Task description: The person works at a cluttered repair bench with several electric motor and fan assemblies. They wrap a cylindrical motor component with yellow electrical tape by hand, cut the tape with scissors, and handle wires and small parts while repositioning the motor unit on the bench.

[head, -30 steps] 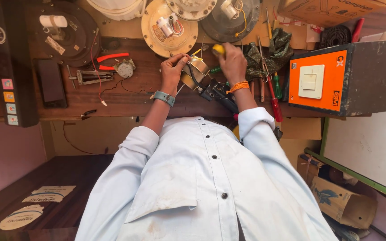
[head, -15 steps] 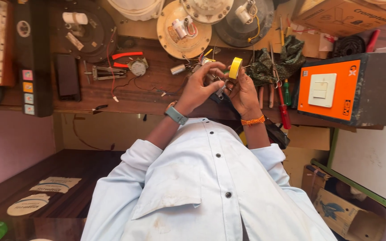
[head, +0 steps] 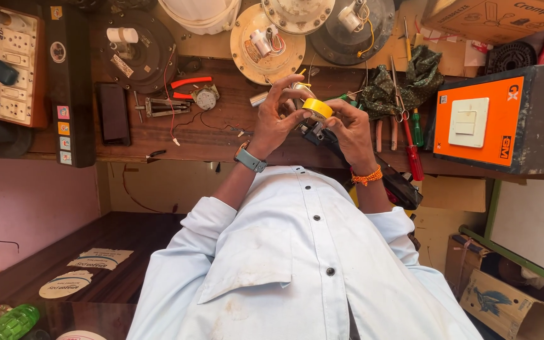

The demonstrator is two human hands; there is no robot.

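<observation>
Both my hands are raised together over the wooden workbench (head: 209, 135). My right hand (head: 354, 132), with an orange thread at the wrist, grips a yellow tape roll (head: 317, 108) between thumb and fingers. My left hand (head: 273, 123), with a grey wristwatch, curls its fingers around a small metal part (head: 300, 87) right beside the roll. A small dark component (head: 313, 132) sits between the two palms; I cannot tell which hand carries it. My white shirt fills the lower view.
Round fan motor plates (head: 266, 44) lie at the bench's far edge. Red-handled pliers (head: 189, 82), a dark phone (head: 113, 113), a switchboard (head: 14, 69), screwdrivers (head: 413, 151), a green cloth (head: 404, 82) and an orange switch box (head: 473, 119) surround my hands. A green bottle (head: 11, 322) lies lower left.
My hands lifted off the bench and came together nearer my chest. The yellow tape roll was picked up and now sits between both hands.
</observation>
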